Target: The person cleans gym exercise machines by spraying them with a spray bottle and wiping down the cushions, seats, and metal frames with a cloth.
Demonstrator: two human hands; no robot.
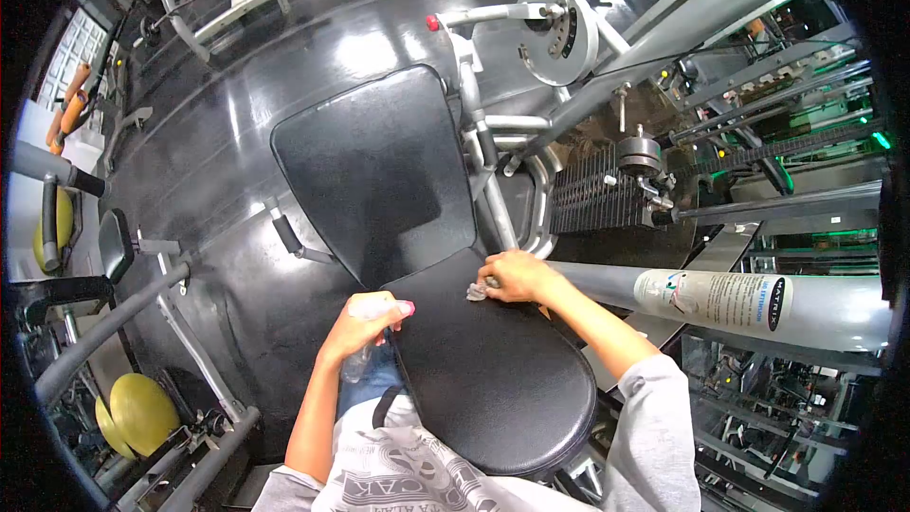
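Note:
A black padded seat (502, 389) of a gym machine lies just in front of the body, and its black backrest (379, 171) rises beyond it. My right hand (517, 278) is closed on a crumpled grey cloth (480, 290), which touches the seat near its joint with the backrest. Left of the seat, my left hand (365, 324) is wrapped round a clear bottle (355, 363) with a pink-red top (407, 307). Most of the bottle is hidden by the hand and forearm.
A thick grey machine arm (758, 308) with a label runs to the right. Weight plates (592, 192) and a round metal disc (559, 33) stand beyond. A handle (289, 232) juts out left of the backrest. Yellow balls (142, 414) lie at the lower left.

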